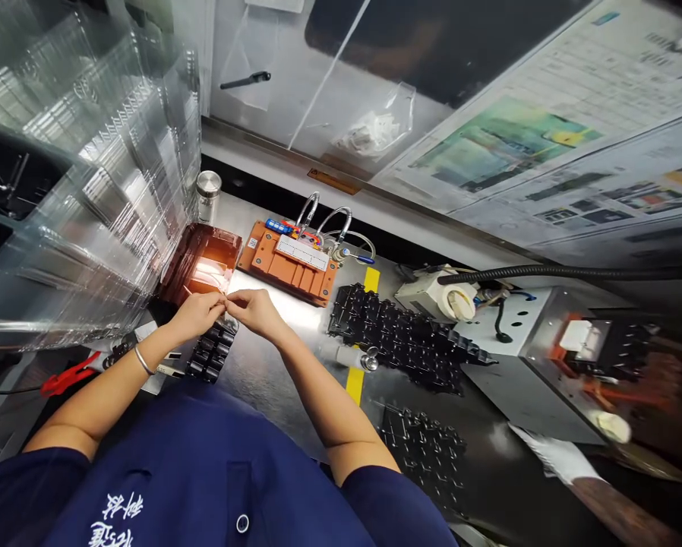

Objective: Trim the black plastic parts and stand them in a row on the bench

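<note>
My left hand (197, 314) and my right hand (257, 311) meet with fingertips pinched together. Whatever sits between the fingers is too small to make out. Just beyond them lies a translucent amber bin (196, 251), brightly lit inside. Below the hands, a cluster of black moulded parts (207, 357) rests on the metal table (250, 387). Ahead and to the right of my fingers stands an orange fixture (287, 262) with a white label strip, toggle clamps and a blue handle.
Clear plastic trays (118, 175) are stacked at left, near a metal-lidded container (209, 194). Red-handled pliers (71, 377) lie by my left forearm. Rows of black parts (403, 334) spread rightward, beside a white-and-grey machine (460, 300). Another person's gloved hand (563, 456) is at far right.
</note>
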A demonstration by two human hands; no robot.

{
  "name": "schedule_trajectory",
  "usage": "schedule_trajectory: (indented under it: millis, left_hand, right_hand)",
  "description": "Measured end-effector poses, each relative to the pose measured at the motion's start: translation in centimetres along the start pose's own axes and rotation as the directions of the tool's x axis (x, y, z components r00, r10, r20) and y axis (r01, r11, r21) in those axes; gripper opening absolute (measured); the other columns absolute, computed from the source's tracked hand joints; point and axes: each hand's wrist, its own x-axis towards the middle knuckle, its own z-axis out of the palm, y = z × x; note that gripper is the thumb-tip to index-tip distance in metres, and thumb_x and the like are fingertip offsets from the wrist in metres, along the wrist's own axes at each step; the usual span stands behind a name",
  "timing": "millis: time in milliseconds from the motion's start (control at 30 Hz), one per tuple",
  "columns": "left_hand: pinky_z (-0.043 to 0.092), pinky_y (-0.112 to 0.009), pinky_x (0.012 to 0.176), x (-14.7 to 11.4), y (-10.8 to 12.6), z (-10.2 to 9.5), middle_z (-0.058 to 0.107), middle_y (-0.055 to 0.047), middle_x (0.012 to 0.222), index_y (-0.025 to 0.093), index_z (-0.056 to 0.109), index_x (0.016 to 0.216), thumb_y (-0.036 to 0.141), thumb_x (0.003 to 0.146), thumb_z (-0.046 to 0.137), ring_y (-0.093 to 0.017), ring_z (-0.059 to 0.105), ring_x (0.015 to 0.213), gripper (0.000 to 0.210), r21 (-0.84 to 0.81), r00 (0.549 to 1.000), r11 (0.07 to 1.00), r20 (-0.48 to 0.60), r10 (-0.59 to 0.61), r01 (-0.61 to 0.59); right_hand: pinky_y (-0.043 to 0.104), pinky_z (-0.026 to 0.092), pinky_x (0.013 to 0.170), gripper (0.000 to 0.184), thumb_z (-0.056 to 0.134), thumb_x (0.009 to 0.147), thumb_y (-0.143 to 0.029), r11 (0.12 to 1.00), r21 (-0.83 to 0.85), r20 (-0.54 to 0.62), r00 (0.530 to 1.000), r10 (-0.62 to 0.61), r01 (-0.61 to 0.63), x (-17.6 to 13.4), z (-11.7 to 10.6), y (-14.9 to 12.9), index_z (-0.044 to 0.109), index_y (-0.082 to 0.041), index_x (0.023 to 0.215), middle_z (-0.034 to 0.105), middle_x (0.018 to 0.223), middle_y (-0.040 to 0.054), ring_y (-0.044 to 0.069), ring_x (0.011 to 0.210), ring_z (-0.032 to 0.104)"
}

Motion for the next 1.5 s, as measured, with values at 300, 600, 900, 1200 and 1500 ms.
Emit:
schedule_trajectory:
  millis: [300,600,900,1200,1500]
  left_hand:
    - [0.047,-0.024,0.068,-1.1,1.5,-0.1,0.072,-0.001,0.076,0.02,0.067,0.085,0.027,0.086,0.053,-0.014,0.065,0.067,0.015,0.082,0.997,0.994,0.05,0.063,-0.067]
    - [0.047,-0.034,0.076,2.0,-2.7,-1.8,0.07,-0.012,0.091,0.017,0.056,0.099,0.031,0.093,0.037,-0.025,0.066,0.087,0.025,0.279,0.913,0.913,-0.36,-0.19,0.299]
    - [0.043,-0.045,0.086,8.1,-7.2,-1.0,0.06,-0.027,0.113,0.008,0.051,0.118,0.022,0.093,0.033,-0.036,0.055,0.111,0.034,0.426,0.85,0.774,-0.456,-0.264,0.469]
    - [0.034,-0.055,0.099,10.1,-1.7,1.8,0.057,-0.013,0.121,0.018,0.057,0.117,0.015,0.092,0.032,-0.037,0.037,0.128,0.035,0.532,0.921,0.808,-0.388,-0.034,0.254]
    - [0.053,-0.043,0.086,27.2,13.4,28.0,0.058,-0.01,0.121,0.016,0.056,0.121,0.034,0.09,0.057,-0.022,0.06,0.102,0.036,0.357,0.877,0.834,0.396,0.273,-0.42]
  right_hand:
    - [0.021,0.046,0.052,0.021,0.077,0.059,-0.03,0.885,0.379,0.245,0.952,0.185,-0.27,0.4,-3.5,-0.9,0.075,-0.012,0.068,0.069,0.057,0.0013,0.011,0.052,0.058]
    - [0.02,0.05,0.044,0.026,0.071,0.058,-0.04,0.809,0.564,-0.534,0.673,0.512,-0.167,-6.5,-8.9,5.7,0.061,-0.016,0.062,0.063,0.051,-0.0008,0.011,0.046,0.062]
    - [0.03,0.057,0.055,0.031,0.075,0.062,-0.044,0.858,0.487,-0.717,0.485,0.501,-0.166,-15.2,-9.1,7.7,0.066,-0.016,0.071,0.068,0.062,0.0029,0.015,0.055,0.066]
    - [0.031,0.054,0.068,0.019,0.052,0.086,-0.023,0.933,-0.15,-0.505,0.837,0.212,-0.327,-18.0,-9.8,8.7,0.07,-0.019,0.085,0.072,0.081,0.0058,0.018,0.072,0.067]
    - [0.027,0.05,0.069,0.02,0.053,0.087,-0.011,0.892,-0.42,-0.204,0.975,0.089,-0.169,-16.3,-12.4,9.7,0.068,-0.019,0.097,0.071,0.087,0.0057,0.018,0.08,0.067]
